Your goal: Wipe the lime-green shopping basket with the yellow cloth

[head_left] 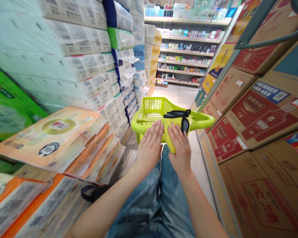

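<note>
Both palms lie flat with fingers spread: our left hand [150,145] rests on the near rim of the lime-green shopping basket [154,110], and our right hand [180,147] presses on the basket's folded yellow-green handle [172,132], beside its black strap [181,115]. Neither hand pinches or closes around anything. The basket stands on the aisle floor [181,96] just ahead of our denim-clad knees [159,198], its mesh interior apparently empty.

To move it well, we judge it best to keep the 2 hands level on the near edge and push straight down the middle of the aisle, so that the basket does not swing to either side.

The passage is narrow. Stacked tissue packs [84,66] wall the left side, with orange-wrapped packs [54,138] jutting out near our left arm. Cardboard cartons [258,115] with red printing lean along the right, touching the floor's right edge beside the basket. A metal rail [258,19] crosses the upper right corner. At the aisle's far end, shelves [186,53] of small boxed goods close the view. A dark strap [91,195] shows below our left forearm.
</note>
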A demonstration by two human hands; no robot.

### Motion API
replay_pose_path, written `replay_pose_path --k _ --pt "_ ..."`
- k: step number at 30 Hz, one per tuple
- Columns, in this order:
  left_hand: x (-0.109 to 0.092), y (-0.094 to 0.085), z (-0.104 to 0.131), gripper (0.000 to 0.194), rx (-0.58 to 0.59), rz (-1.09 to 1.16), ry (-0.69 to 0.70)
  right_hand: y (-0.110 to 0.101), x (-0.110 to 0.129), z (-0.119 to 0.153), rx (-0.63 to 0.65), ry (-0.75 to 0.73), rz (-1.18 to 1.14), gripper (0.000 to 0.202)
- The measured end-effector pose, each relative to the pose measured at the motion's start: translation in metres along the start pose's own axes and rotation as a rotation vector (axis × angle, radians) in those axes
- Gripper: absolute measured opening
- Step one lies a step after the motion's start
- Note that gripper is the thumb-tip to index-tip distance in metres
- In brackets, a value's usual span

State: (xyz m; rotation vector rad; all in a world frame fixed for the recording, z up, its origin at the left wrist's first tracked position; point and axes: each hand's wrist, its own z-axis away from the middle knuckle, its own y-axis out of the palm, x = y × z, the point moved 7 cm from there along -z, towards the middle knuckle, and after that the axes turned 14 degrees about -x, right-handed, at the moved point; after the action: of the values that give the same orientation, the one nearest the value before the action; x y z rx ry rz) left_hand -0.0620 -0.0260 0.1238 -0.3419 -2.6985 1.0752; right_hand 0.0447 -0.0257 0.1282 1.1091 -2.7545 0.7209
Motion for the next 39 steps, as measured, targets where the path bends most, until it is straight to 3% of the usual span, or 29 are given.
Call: replay_pose_path --k 3,6,9,11,16,18,20,25,27,29,33,35,37,39 --pt "0.000 0.000 0.001 0.071 -0.001 0.003 0.008 -0.019 -0.038 0.000 -0.054 0.022 0.006 0.078" --pt "0.000 0.001 0.001 0.074 -0.002 0.011 0.002 -0.042 -0.089 0.000 -0.204 0.140 0.051 0.076" --pt "-0.002 0.002 0.000 0.076 -0.001 0.021 -0.009 -0.050 -0.108 0.000 -0.280 0.224 0.100 0.075" --pt "-0.002 0.002 0.000 0.076 0.000 0.019 -0.016 -0.042 -0.094 -0.002 -0.263 0.234 0.129 0.077" --pt "-0.002 0.001 0.000 0.073 -0.005 0.002 -0.006 -0.004 -0.014 -0.005 -0.082 0.107 0.065 0.082" --pt "-0.001 0.000 -0.001 0.072 0.004 -0.003 -0.009 0.004 0.002 -0.004 -0.011 0.039 0.025 0.081" --pt "0.000 0.000 -0.001 0.072 0.013 -0.005 -0.011 -0.002 -0.008 -0.003 -0.007 0.017 0.016 0.079" --pt "-0.001 0.000 -0.001 0.075 0.024 0.008 0.010 -0.044 -0.095 -0.002 -0.252 0.245 0.164 0.073" --pt "-0.001 0.001 0.000 0.074 0.021 0.004 0.006 -0.047 -0.104 -0.002 -0.270 0.282 0.184 0.076" --pt "0.000 0.001 0.000 0.074 0.016 -0.004 -0.006 -0.038 -0.086 -0.003 -0.240 0.258 0.161 0.079" --pt "-0.002 0.001 0.000 0.072 0.009 -0.005 -0.007 -0.004 -0.015 -0.004 -0.085 0.121 0.058 0.080" --pt "-0.001 0.000 0.000 0.071 0.012 -0.004 -0.005 0.006 0.005 -0.002 -0.007 0.062 0.027 0.079" --pt "-0.001 0.000 0.000 0.071 0.020 -0.002 -0.004 0.003 0.003 -0.002 0.014 0.028 0.013 0.079" --pt "0.000 -0.001 0.000 0.072 0.030 0.005 0.000 -0.009 -0.021 -0.003 -0.036 0.041 0.007 0.077"
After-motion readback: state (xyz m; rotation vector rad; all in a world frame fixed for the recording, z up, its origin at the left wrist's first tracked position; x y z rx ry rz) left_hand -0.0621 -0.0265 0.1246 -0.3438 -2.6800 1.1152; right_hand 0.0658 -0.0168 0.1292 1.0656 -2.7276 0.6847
